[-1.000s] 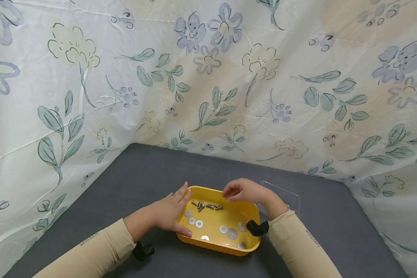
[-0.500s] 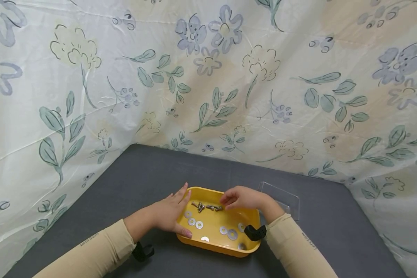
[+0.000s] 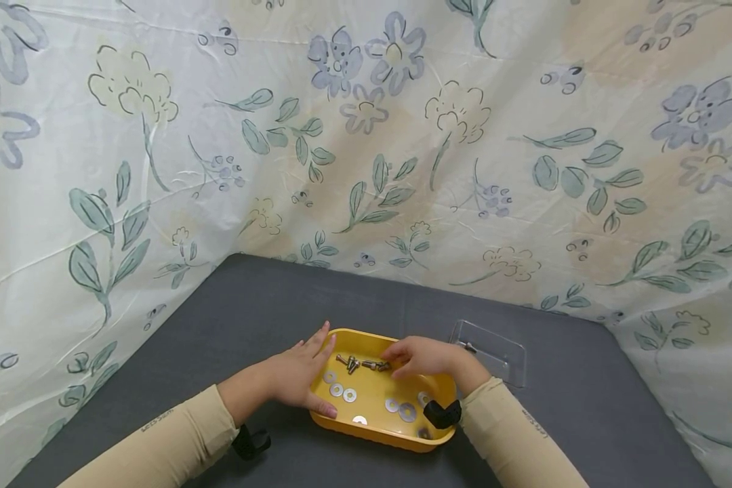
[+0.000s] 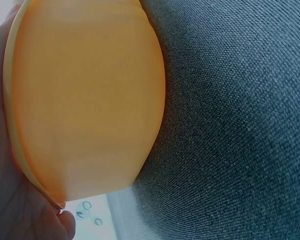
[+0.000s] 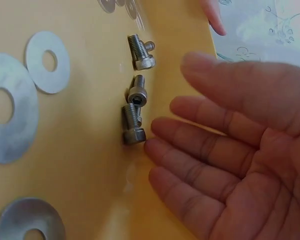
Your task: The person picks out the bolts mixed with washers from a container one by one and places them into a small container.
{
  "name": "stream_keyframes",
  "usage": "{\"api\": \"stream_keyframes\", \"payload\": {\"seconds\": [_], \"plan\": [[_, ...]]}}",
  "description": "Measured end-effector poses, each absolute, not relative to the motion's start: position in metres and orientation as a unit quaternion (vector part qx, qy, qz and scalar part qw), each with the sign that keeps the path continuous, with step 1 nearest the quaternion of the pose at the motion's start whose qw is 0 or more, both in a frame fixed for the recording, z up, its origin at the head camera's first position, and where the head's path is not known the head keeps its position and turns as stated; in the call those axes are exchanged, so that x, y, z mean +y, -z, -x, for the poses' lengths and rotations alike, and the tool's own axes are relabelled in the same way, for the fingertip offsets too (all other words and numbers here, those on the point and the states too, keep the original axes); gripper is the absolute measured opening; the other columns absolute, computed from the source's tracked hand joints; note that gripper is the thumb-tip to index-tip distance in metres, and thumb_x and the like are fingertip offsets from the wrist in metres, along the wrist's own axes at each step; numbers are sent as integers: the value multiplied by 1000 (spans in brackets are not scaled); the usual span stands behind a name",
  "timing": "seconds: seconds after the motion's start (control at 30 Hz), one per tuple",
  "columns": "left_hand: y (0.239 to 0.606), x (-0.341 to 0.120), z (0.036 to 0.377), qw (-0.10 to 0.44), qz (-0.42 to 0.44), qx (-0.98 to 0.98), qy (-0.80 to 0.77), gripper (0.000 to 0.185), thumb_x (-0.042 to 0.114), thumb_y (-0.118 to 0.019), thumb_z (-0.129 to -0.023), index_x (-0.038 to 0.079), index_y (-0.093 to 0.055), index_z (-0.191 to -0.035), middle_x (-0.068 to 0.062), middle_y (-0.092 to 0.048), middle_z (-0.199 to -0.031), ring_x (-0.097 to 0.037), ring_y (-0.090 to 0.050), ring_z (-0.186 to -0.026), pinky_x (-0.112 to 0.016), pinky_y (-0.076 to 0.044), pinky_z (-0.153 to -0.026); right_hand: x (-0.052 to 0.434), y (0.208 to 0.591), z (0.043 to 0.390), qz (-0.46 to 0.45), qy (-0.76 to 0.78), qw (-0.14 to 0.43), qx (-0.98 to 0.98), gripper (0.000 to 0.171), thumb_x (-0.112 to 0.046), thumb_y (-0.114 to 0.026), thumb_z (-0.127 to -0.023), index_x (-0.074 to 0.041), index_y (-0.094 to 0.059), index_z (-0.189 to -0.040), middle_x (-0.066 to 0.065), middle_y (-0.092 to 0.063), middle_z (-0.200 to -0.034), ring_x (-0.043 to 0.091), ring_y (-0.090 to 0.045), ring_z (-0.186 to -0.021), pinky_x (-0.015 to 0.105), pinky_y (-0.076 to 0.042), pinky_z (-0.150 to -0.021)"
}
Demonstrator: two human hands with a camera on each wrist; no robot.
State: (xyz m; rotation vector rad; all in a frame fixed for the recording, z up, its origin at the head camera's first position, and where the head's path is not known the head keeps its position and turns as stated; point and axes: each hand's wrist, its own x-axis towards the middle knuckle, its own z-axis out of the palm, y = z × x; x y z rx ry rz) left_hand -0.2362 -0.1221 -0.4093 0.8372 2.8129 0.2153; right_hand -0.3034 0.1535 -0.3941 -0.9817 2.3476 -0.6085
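Observation:
A yellow tray (image 3: 439, 386) sits on the grey table and holds several bolts (image 3: 360, 363) at its far side and several flat washers (image 3: 341, 390) nearer me. My left hand (image 3: 308, 369) lies flat against the tray's left wall, fingers straight, thumb on the near rim. The left wrist view shows my palm (image 4: 10, 205) against the tray's outer wall (image 4: 85, 100). My right hand (image 3: 402, 356) reaches into the tray, open. In the right wrist view a fingertip (image 5: 152, 147) touches the head of the nearest bolt (image 5: 132, 124), with two more bolts (image 5: 139, 52) beyond and washers (image 5: 47, 62) to the left.
A clear plastic tray (image 3: 494, 352) lies just right of the yellow one, with a small dark piece at its left end. Floral sheeting (image 3: 366, 149) walls the table on the left, back and right. Grey cloth (image 3: 250, 305) covers the table around the tray.
My right hand has come down and leftward into the tray, to the bolts, uncovering the clear tray behind it. The left hand and the yellow tray have stayed put.

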Motion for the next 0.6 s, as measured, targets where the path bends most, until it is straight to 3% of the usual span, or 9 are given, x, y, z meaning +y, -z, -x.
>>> {"api": "stream_keyframes", "payload": {"seconds": [0.2,0.43,0.6], "plan": [[410,-123,237,109,-286,949,-79,122,81,-52,-63,7,-3,-148,-12,16,-151,-24,-4,-140,-47,-18,-109,153,401,303,361,209,256,872,38,-18,-64,-86,-9,-59,-123,1,-60,-118,17,-54,-108,34,-43,-93],[409,-123,238,116,-287,947,-82,122,82,-51,-63,8,-2,-148,-11,18,-151,-24,-3,-140,-47,-17,-109,151,401,301,348,243,281,861,35,-10,-65,-85,-4,-60,-119,6,-62,-111,20,-60,-102,30,-48,-86],[410,-123,238,115,-286,948,-78,122,82,-51,-63,8,-3,-148,-11,18,-151,-24,-3,-140,-47,-17,-109,149,401,300,360,227,266,865,35,-9,-66,-84,-4,-60,-118,4,-64,-105,16,-61,-96,25,-48,-82]]}}
